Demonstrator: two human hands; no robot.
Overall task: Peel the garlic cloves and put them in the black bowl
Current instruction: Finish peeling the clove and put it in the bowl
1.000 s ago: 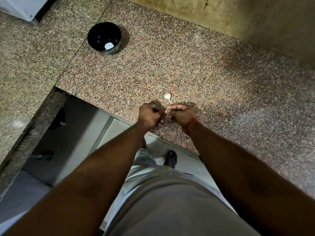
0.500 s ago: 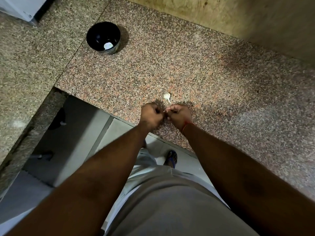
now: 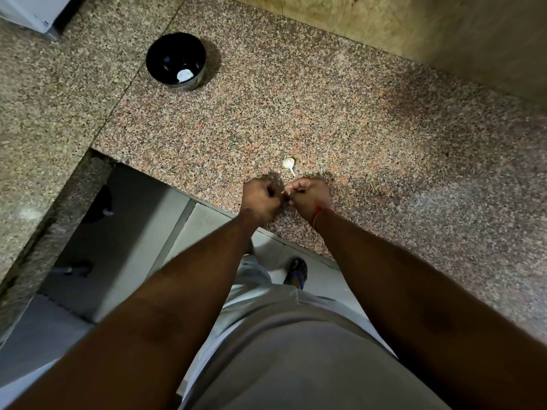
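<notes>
One black bowl (image 3: 175, 61) (two cloves (image 3: 288, 164)).

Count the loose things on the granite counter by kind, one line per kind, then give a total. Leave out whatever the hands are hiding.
Black bowl: 1
Pale piece inside the bowl: 1
Garlic clove lying on the counter: 1
Total: 3
Both hands, left hand and right hand, pinch something small between them; too hidden to count.

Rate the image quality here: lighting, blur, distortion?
Head view: dim, with dark corners; wide-angle bending at the counter edges; both hands, left and right, slightly soft; bowl casts a soft shadow to its right.
</notes>
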